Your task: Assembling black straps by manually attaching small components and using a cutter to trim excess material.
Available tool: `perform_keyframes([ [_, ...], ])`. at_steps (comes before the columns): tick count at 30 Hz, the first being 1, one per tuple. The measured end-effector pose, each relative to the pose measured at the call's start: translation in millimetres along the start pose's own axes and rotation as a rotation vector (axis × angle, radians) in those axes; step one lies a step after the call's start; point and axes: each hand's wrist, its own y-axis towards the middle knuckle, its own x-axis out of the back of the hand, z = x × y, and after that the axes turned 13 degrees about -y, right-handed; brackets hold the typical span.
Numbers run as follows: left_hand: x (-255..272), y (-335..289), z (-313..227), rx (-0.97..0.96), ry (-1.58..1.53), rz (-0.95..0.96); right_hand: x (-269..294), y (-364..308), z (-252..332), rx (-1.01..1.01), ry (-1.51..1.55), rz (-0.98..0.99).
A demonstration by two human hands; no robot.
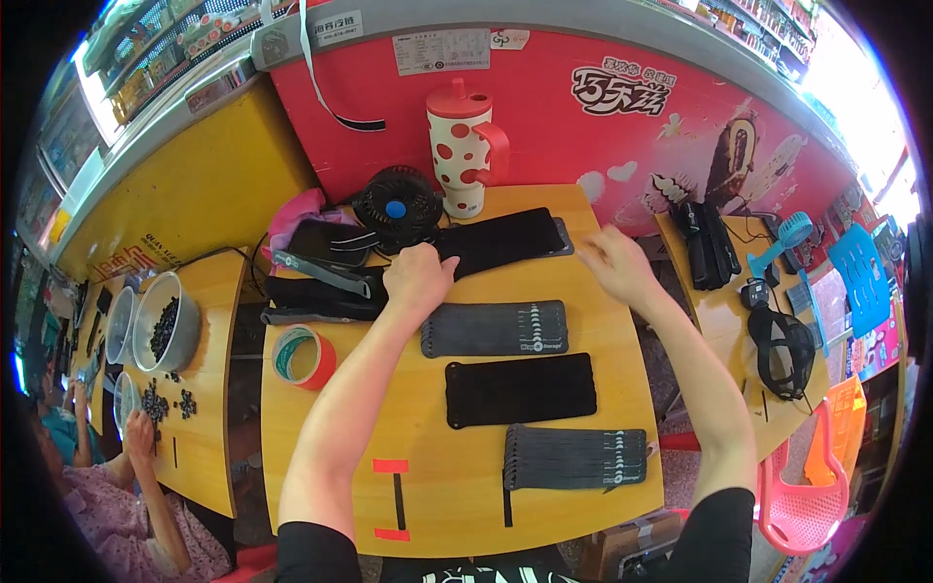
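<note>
My left hand [418, 282] is closed, knuckles up, over the black fabric straps [505, 240] at the table's far side; its fingertips are hidden. A curled grey strap [326, 274] lies just left of it, on another black bundle [326, 297]. My right hand [620, 267] hovers beyond the right end of the black straps, fingers bent and slightly blurred; whether they hold anything is unclear. Nearer me lie a grey strap bundle [476, 328] with pale printed marks, a plain black bundle [520, 389] and another grey bundle [578, 457].
Behind the straps stand a black fan [397, 209] and a spotted tumbler [457, 146]. A red tape roll [304, 358] sits at the left edge. Red tape pieces [391, 466] mark the near tabletop. At left, another person's hand [139, 432] works beside a plastic bowl [180, 335].
</note>
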Motion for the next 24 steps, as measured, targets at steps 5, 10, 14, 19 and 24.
perform_keyframes([
  [5, -17.6, 3.2, -0.3, 0.022, -0.065, -0.058, -51.0, 75.9, 6.2, -0.299, -0.175, 0.214],
  [10, -20.3, 6.5, 9.9, 0.072, -0.153, -0.083, -55.8, 73.1, 27.5, -0.232, -0.201, 0.192],
  [14, -34.0, 13.1, 25.8, 0.078, -0.381, -0.123, -68.6, 73.3, 30.3, -0.133, 0.001, 0.143],
  [19, -24.9, 6.6, -5.9, 0.191, -0.318, -0.047, -68.9, 77.9, 22.7, -0.329, -0.255, 0.108],
  [24, -41.3, 8.7, 14.4, 0.022, -0.449, -0.216, -71.4, 77.2, 27.7, -0.338, -0.210, 0.144],
])
